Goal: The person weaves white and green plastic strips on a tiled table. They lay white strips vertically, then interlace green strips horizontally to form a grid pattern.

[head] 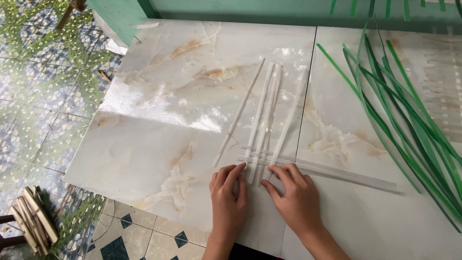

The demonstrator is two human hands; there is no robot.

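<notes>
Several long white plastic strips (263, 113) lie side by side on a glossy marble-patterned slab (159, 125), running away from me. Two white strips (346, 174) cross them near their close ends and stretch off to the right. My left hand (229, 195) presses flat on the crossing from the left, fingertips on the strips. My right hand (294, 192) rests beside it, its fingertips touching the crossing strips at the weave's near edge. Neither hand lifts anything off the slab.
A loose fan of long green strips (404, 120) covers the slab's right side, some hanging from above. A second tile joins at a seam (307, 110). Patterned floor lies left, with a bundle of wooden sticks (32, 219) at lower left. A green wall (288, 9) stands behind.
</notes>
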